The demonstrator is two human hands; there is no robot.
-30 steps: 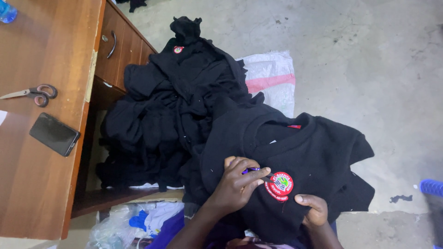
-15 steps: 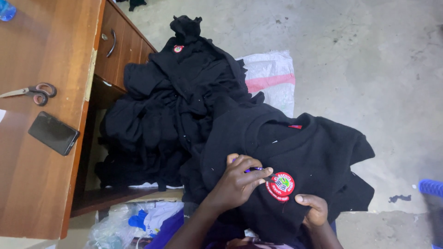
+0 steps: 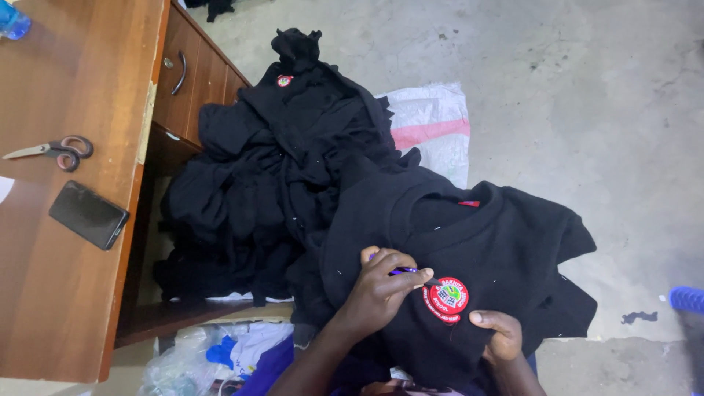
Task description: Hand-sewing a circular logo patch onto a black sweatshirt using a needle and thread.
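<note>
Black sweater [image 3: 469, 242] unmoved; left hand [image 3: 381, 282] still pinches tool.

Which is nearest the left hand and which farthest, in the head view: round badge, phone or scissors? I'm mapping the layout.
From the left hand:
1. Round badge, just to its right on the black sweater.
2. Phone, far to the left on the desk.
3. Scissors, farther up the desk.

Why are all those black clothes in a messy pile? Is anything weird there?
Yes: the heap of black garments spills off the desk's open shelf onto a white sack on the floor, crumpled rather than folded. Nothing looks torn.
</note>
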